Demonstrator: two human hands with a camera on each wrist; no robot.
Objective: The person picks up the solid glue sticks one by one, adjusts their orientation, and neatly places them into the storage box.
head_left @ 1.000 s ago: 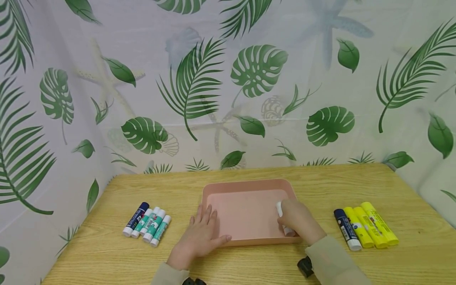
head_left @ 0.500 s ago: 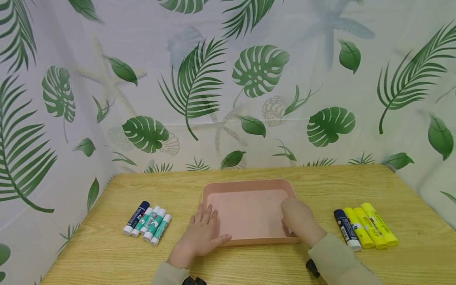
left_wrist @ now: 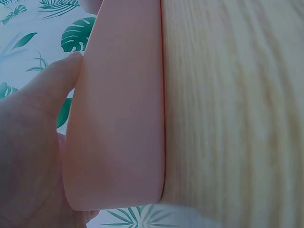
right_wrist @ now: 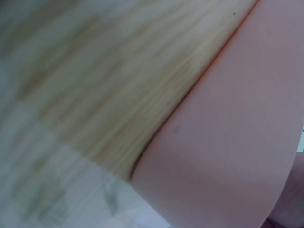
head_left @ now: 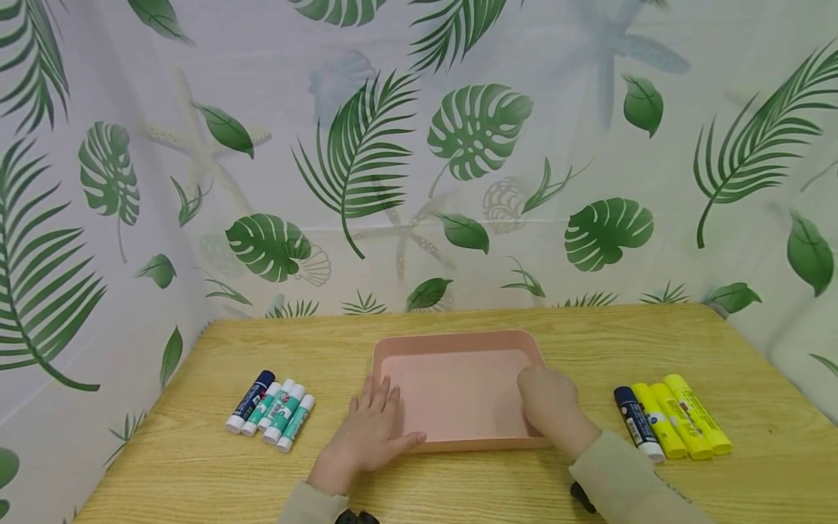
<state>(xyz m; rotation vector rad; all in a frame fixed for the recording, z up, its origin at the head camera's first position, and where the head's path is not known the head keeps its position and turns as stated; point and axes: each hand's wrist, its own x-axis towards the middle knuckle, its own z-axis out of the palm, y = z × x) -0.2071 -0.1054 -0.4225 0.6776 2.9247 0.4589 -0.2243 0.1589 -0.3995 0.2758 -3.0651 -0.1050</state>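
Observation:
A shallow pink tray (head_left: 471, 445) stands on the wooden table in the head view. My left hand (head_left: 368, 431) rests on its front left corner, fingers spread over the rim and thumb along the front edge. In the left wrist view, that thumb touches the top of the tray's outer wall (left_wrist: 116, 109). Inside the tray's right side, my right hand (head_left: 553, 407) has curled fingers. The white glue stick seen there earlier is hidden beneath this hand. The right wrist view shows mostly the tray's outer wall (right_wrist: 218, 142), with a bit of hand at the edge.
At left lie a navy glue stick (head_left: 251, 402) and several green-and-white glue sticks (head_left: 283, 411) side by side. To the right, another navy glue stick (head_left: 638, 423) lies beside 3 yellow glue sticks (head_left: 681, 421). A leaf-patterned cloth (head_left: 419, 182) hangs behind the table (head_left: 458, 487).
My right hand has shifted slightly right toward the tray's right wall and turned, so the white glue stick has gone from view under it. My left hand has stayed in place.

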